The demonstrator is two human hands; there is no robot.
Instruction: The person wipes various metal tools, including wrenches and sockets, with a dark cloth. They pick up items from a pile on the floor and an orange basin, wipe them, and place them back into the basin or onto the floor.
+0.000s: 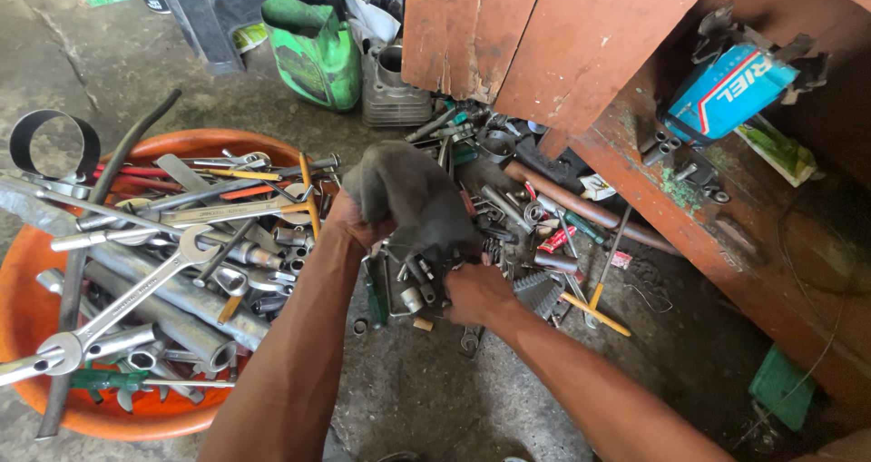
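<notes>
My left hand (349,219) grips a dark grey rag (413,194), bunched up above a pile of sockets, springs and small metal parts (508,217) on the concrete floor. My right hand (474,294) is closed at the rag's lower edge, down among loose sockets (413,297); whether it holds the rag or a part beneath it is hidden. Both forearms reach in from the bottom of the view.
An orange basin (27,308) at left is heaped with spanners, pipes and screwdrivers. A green plastic jug (318,54) and a finned engine cylinder (392,85) stand behind. A rusty wooden bench (708,217) with a blue packet (726,90) fills the right. A wooden-handled hammer (581,206) lies beside it.
</notes>
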